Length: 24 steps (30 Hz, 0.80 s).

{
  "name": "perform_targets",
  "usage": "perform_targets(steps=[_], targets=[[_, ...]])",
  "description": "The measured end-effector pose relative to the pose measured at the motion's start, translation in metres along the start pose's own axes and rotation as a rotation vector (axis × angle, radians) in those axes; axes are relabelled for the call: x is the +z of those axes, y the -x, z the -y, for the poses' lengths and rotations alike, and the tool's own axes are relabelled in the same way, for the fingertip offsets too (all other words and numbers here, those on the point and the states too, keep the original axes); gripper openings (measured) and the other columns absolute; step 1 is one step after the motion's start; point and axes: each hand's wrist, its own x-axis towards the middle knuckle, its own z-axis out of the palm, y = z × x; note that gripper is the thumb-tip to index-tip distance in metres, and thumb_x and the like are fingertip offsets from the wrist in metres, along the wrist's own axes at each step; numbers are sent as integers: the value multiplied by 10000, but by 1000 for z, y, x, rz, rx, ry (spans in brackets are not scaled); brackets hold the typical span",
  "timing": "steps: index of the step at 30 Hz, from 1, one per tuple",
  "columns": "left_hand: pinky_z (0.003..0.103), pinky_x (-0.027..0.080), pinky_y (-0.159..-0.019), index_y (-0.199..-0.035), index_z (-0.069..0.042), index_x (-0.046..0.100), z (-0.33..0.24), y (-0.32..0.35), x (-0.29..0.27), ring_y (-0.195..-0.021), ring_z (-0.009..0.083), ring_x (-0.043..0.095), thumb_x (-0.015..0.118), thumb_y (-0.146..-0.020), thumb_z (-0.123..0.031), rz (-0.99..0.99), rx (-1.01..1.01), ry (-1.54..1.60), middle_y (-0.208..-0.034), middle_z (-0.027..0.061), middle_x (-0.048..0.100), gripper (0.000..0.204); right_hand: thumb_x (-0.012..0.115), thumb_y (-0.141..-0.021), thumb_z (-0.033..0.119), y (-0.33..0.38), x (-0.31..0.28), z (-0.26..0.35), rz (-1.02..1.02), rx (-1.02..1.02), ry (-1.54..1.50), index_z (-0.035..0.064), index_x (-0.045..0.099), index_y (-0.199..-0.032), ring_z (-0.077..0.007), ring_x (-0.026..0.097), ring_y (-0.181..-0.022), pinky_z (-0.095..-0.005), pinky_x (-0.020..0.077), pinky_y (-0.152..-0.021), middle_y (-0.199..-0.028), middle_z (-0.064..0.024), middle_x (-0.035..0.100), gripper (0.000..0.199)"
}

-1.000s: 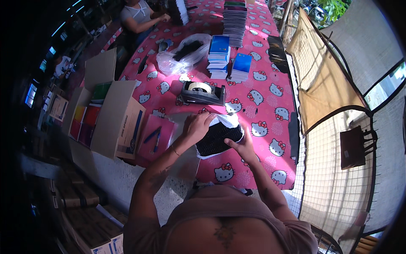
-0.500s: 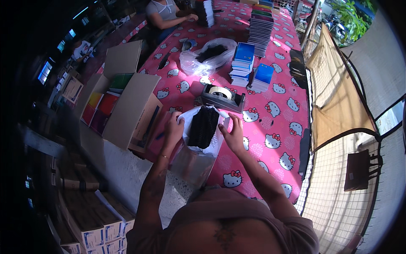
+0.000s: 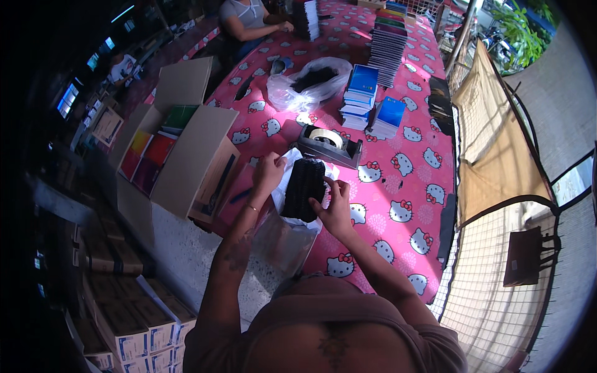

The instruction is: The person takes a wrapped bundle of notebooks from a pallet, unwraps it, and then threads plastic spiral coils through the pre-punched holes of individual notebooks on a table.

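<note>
A bundle of black ridged strips (image 3: 303, 189), like binding coils, lies in an opened white plastic wrapping (image 3: 283, 180) at the near edge of the table. My left hand (image 3: 269, 174) is closed in a pinch on the wrapping's upper left edge. On the other side, my right hand (image 3: 336, 208) has its thumb on top of the bundle and its curled fingers along the right edge. Just beyond the bundle stands a grey tape dispenser (image 3: 329, 149) with a pale roll. A clear plastic sheet (image 3: 283, 245) hangs over the table edge below the wrapping.
An open cardboard box (image 3: 193, 161) of coloured notebooks stands at left. Blue notebooks (image 3: 362, 84), a tall stack of spiral notebooks (image 3: 387, 50) and a clear bag (image 3: 280, 90) of black pieces are farther back. Another person (image 3: 249, 22) sits at far left. Packed cartons (image 3: 134, 317) fill the lower left.
My left hand has moved up and inward, pulling the wrapping's edge. My right hand has shifted left from the wrapping onto the black bundle, which shows more.
</note>
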Motion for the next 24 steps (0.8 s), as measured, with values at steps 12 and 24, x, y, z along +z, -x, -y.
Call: perform_targets(steps=[12, 24], targets=[[509, 515, -775, -1019, 74, 616, -86, 67, -31, -880, 439, 645, 612, -921, -292, 141, 65, -121, -912, 267, 654, 378, 759, -820, 278, -10, 6, -9, 107, 188, -123, -10, 500, -1340, -313, 617, -976, -400, 511, -860, -1083, -201, 560, 648], [496, 487, -907, -1081, 94, 599, -93, 54, -27, -1019, 448, 611, 652, -885, -424, 341, -111, -165, -1070, 319, 617, 557, 724, -859, 370, -29, -2, -29, 285, 446, -291, -81, 494, -1350, -314, 630, -1012, -377, 516, -867, -1149, -244, 559, 706]])
